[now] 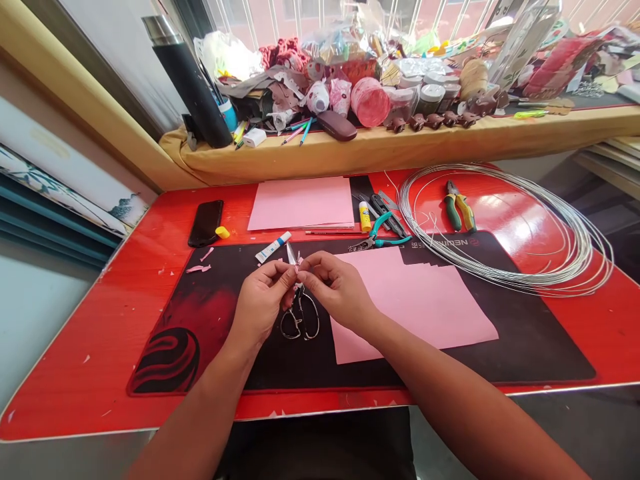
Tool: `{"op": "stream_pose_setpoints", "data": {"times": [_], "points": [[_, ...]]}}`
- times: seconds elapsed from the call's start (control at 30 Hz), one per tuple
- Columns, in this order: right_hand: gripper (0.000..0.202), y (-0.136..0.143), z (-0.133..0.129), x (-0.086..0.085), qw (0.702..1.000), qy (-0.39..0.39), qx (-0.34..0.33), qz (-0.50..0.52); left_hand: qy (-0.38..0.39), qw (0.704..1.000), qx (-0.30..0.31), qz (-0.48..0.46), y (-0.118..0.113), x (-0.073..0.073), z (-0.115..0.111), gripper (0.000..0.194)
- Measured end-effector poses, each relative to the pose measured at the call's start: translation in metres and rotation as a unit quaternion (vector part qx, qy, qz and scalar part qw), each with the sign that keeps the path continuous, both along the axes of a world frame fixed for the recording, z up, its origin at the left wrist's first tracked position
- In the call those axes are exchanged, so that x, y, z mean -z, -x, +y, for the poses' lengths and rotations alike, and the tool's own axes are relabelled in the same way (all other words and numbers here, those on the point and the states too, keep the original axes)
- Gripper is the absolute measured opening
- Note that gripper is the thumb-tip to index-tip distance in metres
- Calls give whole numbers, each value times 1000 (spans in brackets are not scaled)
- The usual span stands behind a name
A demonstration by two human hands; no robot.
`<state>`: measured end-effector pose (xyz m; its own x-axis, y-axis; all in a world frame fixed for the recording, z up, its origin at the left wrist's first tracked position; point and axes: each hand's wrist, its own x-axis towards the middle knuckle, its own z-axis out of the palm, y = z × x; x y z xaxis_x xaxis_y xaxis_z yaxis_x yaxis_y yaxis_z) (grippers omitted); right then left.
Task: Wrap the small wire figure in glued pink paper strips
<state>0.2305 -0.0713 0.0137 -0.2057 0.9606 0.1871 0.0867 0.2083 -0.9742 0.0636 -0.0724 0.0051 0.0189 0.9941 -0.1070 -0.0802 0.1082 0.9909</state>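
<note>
My left hand (261,293) and my right hand (334,288) meet over the dark mat, thumbs and fingertips pinched together. Between them is a small piece of pink paper (299,264), mostly hidden by the fingers. Directly below lie scissors (302,320) with metal loop handles; their blades point away from me and show past my fingertips. Under my right wrist is a cut sheet of pink paper (420,303). A white and blue glue tube (273,247) rests just beyond my left hand.
Past the mat (285,370) lie stacked pink sheets (300,203), teal pliers (376,233), a yellow glue stick (365,217) and a cutter knife (387,215). A wire coil (505,280) and green-yellow pliers (459,208) are at right. A phone (205,223) is at left, near pink scraps (199,269).
</note>
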Motion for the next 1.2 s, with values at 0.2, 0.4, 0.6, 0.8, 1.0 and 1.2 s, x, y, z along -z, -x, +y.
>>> {"op": "stream_pose_setpoints", "data": {"times": [0.2, 0.4, 0.6, 0.8, 1.0, 1.2], "points": [[15, 0, -1, -2, 1000, 7, 5, -10, 16, 999, 8, -41, -1, 0, 2, 37], [16, 0, -3, -4, 1000, -6, 4, -26, 44, 994, 1, -95, -3, -6, 5, 43], [20, -1, -5, -10, 1000, -6, 20, 7, 60, 985, 6, -162, -4, -10, 6, 41], [25, -1, -8, -9, 999, -27, 15, -17, 61, 982, 5, -181, -3, -8, 7, 40], [28, 0, -9, -4, 999, -44, -4, -23, 61, 982, 10, -177, -1, -6, 7, 35], [29, 0, -9, -4, 997, -70, -7, -39, 67, 982, 10, -175, -3, -10, 7, 36]]}}
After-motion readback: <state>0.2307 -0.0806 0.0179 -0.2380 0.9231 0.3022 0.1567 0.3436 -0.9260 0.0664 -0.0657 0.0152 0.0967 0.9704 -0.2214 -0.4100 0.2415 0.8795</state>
